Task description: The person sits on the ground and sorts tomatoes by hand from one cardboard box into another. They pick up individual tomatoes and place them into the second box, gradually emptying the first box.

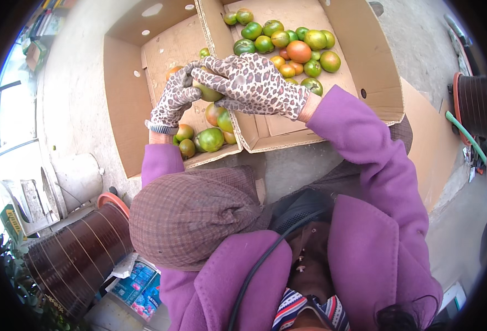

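Note:
Both hands wear leopard-print gloves and meet above the dividing walls of two cardboard boxes. Between them is a green tomato (207, 92), partly covered by fingers. My right hand (255, 85) reaches over it from the right, while my left hand (176, 93) grips its left side. Below my hands, the left box (123, 99) holds several green and reddish tomatoes, including a large green one (211, 139) by its near edge. In the right box (371, 70), a bigger group of tomatoes lies loose, with an orange-red tomato (299, 51) among green ones.
On the left, a white bucket (80, 178) lies on its side near a brown ribbed pot (80, 252). A flat cardboard sheet (425, 145) is on the concrete floor at right, near another dark pot (475, 105) and a green hose (467, 136).

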Motion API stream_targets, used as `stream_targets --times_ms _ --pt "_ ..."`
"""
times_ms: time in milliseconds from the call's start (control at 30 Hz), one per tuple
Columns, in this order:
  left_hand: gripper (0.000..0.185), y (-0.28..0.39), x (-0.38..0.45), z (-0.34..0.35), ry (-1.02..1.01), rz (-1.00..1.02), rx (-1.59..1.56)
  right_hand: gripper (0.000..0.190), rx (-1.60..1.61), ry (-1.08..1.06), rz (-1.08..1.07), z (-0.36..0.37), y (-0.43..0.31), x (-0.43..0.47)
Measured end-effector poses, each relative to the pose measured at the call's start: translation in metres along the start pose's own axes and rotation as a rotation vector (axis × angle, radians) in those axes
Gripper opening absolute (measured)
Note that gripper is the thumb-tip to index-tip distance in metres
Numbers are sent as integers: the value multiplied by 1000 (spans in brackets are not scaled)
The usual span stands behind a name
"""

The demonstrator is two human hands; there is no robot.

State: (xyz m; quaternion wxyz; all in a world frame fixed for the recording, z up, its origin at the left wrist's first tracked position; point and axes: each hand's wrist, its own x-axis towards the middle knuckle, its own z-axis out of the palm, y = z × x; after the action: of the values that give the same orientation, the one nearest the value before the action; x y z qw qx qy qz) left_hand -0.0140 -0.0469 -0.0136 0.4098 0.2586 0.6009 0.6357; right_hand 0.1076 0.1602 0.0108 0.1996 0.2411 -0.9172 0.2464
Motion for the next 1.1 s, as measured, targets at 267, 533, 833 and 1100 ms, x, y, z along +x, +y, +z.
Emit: stream_targets --times_ms 267,533,833,1100 --pt "50 -22 20 -32 440 -132 -177 61 260 356 447 -13 40 -3" --pt "58 -81 19 -15 201 -342 729 57 9 -432 610 7 68 -29" --pt "40 -92 23 0 216 -291 511 42 -90 -495 404 22 61 -23" --pt "47 -47 25 5 269 -343 567 36 34 -125 386 8 61 -24"
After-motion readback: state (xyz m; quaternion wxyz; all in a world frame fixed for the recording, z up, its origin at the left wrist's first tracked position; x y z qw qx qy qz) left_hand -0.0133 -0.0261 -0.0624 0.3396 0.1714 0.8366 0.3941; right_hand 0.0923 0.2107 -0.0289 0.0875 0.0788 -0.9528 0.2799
